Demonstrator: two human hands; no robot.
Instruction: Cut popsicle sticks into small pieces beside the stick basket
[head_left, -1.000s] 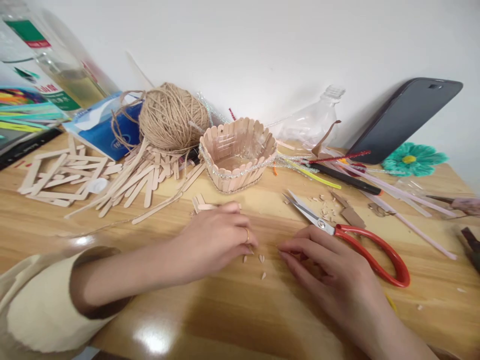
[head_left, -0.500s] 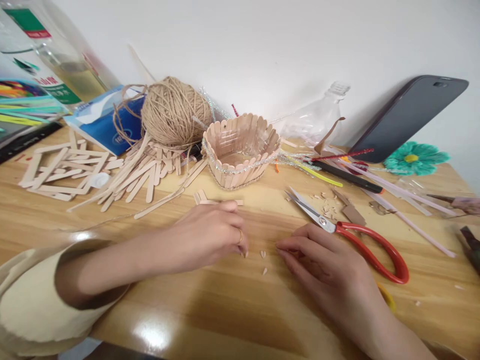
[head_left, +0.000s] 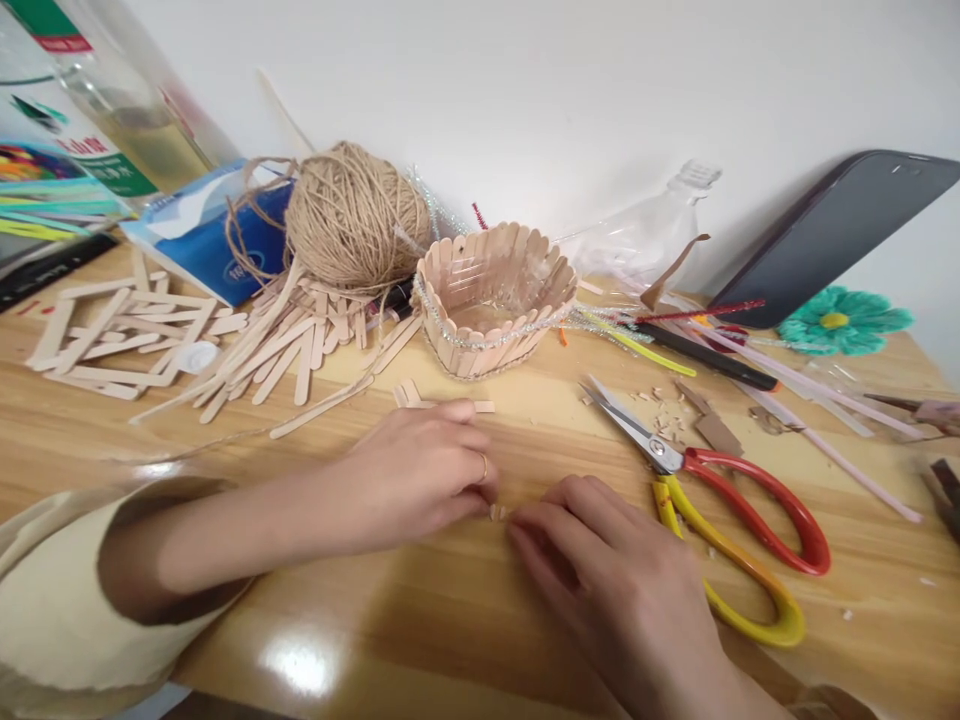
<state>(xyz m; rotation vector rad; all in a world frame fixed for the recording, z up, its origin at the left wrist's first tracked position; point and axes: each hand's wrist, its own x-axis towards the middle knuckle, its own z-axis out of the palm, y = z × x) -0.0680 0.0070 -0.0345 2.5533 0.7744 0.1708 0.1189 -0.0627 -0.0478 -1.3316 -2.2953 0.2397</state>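
Handling tiny pale wooden chips (head_left: 497, 513) at the centre of the dial, on the light-brown wood-grained table (head_left: 420, 640). The left hand (head_left: 431, 465), wearing a thin gold-coloured ring (head_left: 484, 467), lies at nine to ten o'clock, its fingers curled and narrow; the right hand (head_left: 615, 570), at four o'clock, has its fingertips drawn close together. Whether either hand pinches a chip cannot be told. Steel-bladed scissors with red and yellow loop handles (head_left: 660, 452) lie near three o'clock, beside the right hand. A scalloped basket of pale wooden sticks (head_left: 487, 355) stands at twelve o'clock; a round ball of brown twine (head_left: 356, 215), at eleven. Pieces this light probably skid easily: one fingertip should pin a chip gently while the other hand nudges its neighbour, with the wrists resting on the table for steadiness.
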